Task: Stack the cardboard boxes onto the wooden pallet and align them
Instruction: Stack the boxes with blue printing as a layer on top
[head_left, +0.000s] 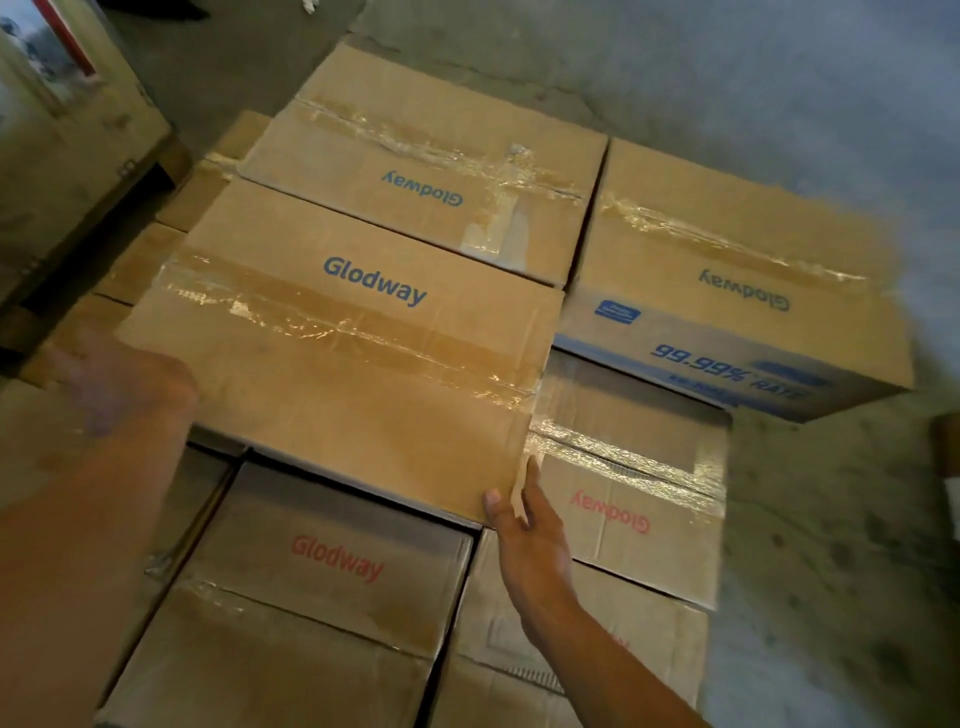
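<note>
1. Two hands touch one big brown box (343, 332) with blue letters on top.
2. The right hand (524, 525) is at the near right corner of that box. Its thumb lies on top, and its fingers (532, 470) are stretched out along the box's side, not curled into a fist.
3. The left hand (117, 384) is blurry at the box's left side. I cannot tell if its fingers are open or closed.
4. This box sits on the top layer of the stack, just beside a second top box (426, 161) behind it.
5. A third top box (737, 280) stands to the right, with blue print on its side.
6. Lower down, two boxes with red letters show: one near (322, 566) and one right (623, 514).
7. Gray floor (779, 78) lies around the stack.
</note>
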